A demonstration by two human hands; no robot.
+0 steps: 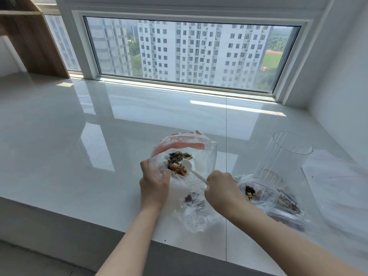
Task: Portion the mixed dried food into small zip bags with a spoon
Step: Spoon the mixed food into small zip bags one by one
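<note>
Forearms enter from the bottom edge and meet over the white ledge [79,136]. Right hand [221,188] is curled around the handle end of the white spoon [191,170], pinching it near its tip; the bowl of the spoon lies inside the big bag [201,156], just beside the dried mix [177,162], and appears empty or nearly so. Left hand [153,180] grips the near rim of that bag, fingers bunched over the plastic, holding its mouth open and tilted toward the person. Below the hands lies a small bag [196,212] with a little dark food in it; whether its mouth is open cannot be told. To the right sit a filled bag [278,200], a clear tall container [286,156] and flat empty zip bags [334,182]. Judgement: the step in hand is loading the spoon. To do it well, the bowl should be driven under the heap, not across its top, then lifted level. The left grip should keep the rim taut, so the loose film does not fold onto the spoon. A high pinch on the handle gives little control; a lower hold would steady the load. The transfer path to the small bag is short, yet spillage on the glossy ledge is the main risk.
</note>
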